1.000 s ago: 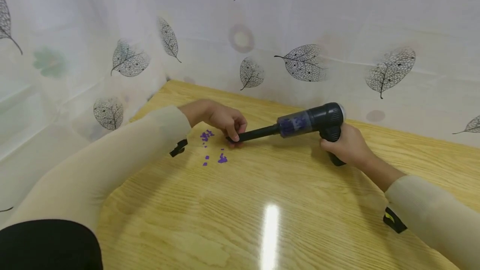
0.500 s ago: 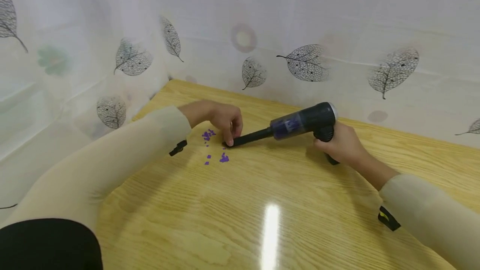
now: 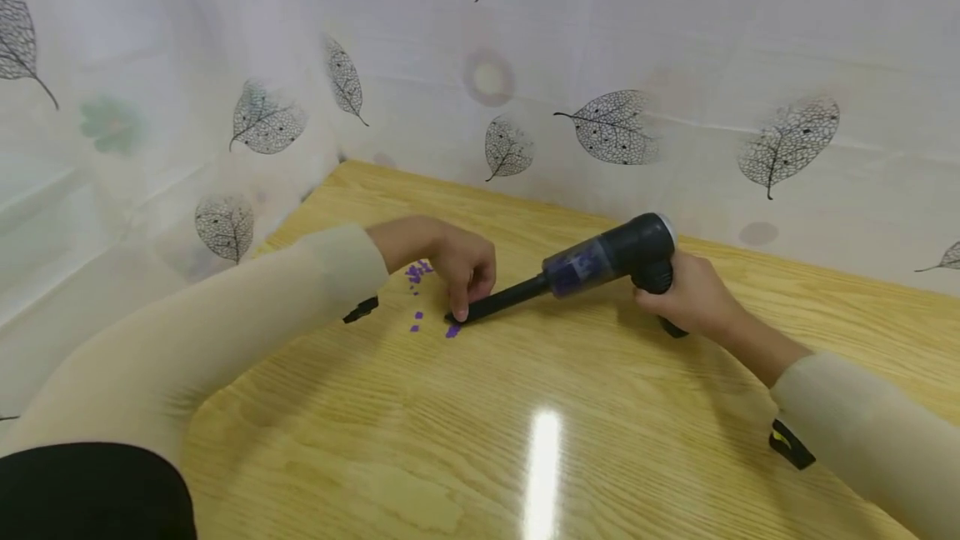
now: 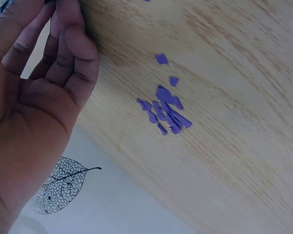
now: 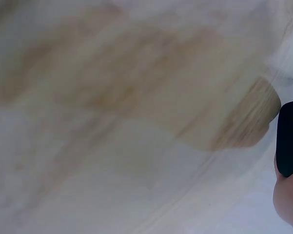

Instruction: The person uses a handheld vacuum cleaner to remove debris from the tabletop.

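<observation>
A black handheld vacuum cleaner (image 3: pixel 633 247) with a see-through dust cup (image 3: pixel 579 267) lies slanted across the head view, purple bits showing inside the cup. Its handle is gripped by my right hand (image 3: pixel 693 294); in the right wrist view only an edge of that hand (image 5: pixel 288 202) and the dark handle end (image 5: pixel 288 139) show. My left hand (image 3: pixel 463 269) pinches the narrow nozzle (image 3: pixel 506 298) near its tip, thumb and fingers bent. Right at the tip lies a purple scrap (image 3: pixel 452 331). A small heap of purple scraps (image 4: pixel 163 109) rests beside the left hand, with loose pieces nearby.
The wooden table (image 3: pixel 420 423) carries a bright light reflection (image 3: pixel 542 465). A white curtain (image 3: pixel 420 48) printed with leaves hangs along its back and left edges. A rounded black shape (image 3: pixel 90 490) fills the lower left corner.
The nozzle tip and left hand have moved toward the near edge, onto the nearer purple scraps. Less of that cluster shows now. The right hand keeps its grip on the handle.
</observation>
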`<move>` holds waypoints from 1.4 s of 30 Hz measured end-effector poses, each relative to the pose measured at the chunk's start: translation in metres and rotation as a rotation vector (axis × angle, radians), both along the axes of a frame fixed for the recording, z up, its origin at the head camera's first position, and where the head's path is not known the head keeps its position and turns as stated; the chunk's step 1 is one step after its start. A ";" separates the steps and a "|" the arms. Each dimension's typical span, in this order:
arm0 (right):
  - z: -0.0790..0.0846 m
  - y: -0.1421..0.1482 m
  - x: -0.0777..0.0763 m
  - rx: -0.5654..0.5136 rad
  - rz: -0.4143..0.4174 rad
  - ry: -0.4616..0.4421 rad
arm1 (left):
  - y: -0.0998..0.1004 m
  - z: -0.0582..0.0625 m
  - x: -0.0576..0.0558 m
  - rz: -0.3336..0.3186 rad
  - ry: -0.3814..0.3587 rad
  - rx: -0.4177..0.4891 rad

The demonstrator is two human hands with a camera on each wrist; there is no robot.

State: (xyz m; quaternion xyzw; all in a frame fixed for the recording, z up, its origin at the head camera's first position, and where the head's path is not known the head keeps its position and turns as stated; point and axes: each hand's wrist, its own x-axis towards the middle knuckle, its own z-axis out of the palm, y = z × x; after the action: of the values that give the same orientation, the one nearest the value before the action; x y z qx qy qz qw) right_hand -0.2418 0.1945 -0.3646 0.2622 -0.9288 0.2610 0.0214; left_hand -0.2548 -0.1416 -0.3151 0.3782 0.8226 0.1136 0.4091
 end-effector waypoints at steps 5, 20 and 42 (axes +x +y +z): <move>0.000 0.001 0.002 -0.021 -0.007 -0.021 | -0.001 0.002 0.002 0.043 -0.025 -0.006; 0.002 0.010 0.007 -0.006 -0.029 0.022 | 0.004 -0.003 0.003 0.037 0.002 0.093; 0.001 -0.031 -0.005 -0.016 -0.184 -0.052 | -0.037 0.005 -0.028 0.176 0.286 -0.018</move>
State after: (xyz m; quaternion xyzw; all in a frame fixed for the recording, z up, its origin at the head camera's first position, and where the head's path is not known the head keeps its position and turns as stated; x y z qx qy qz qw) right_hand -0.2468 0.1634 -0.3634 0.1686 -0.9471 0.2721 0.0234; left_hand -0.2827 -0.1783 -0.3096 0.3133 0.9035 0.0866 0.2795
